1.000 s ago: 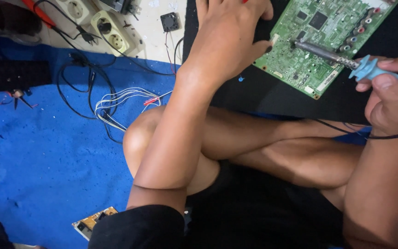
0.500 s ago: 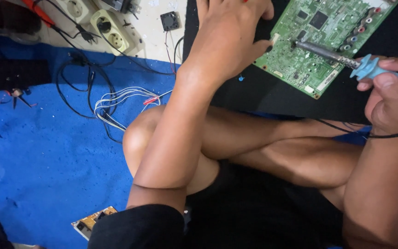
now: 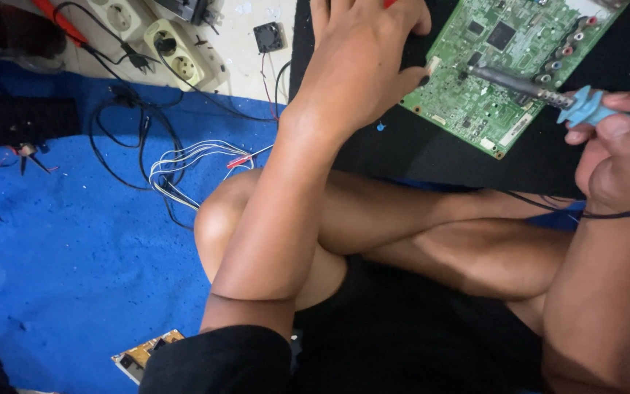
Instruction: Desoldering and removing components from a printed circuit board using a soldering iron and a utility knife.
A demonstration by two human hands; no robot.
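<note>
Blue mat (image 3: 52, 270) on floor, black pad (image 3: 432, 153) at 1 o'clock. Green circuit board (image 3: 508, 66) lies on pad. Left hand (image 3: 362, 62) pressed flat, pinning board's edge. Right hand (image 3: 617, 157) fisted around blue soldering iron (image 3: 548, 95), tip on board. I judge soldering underway; next needs a steady tip.

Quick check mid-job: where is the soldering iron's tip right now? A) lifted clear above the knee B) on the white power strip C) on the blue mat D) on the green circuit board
D: the right hand holds the soldering iron with its tip on the green circuit board.
</note>
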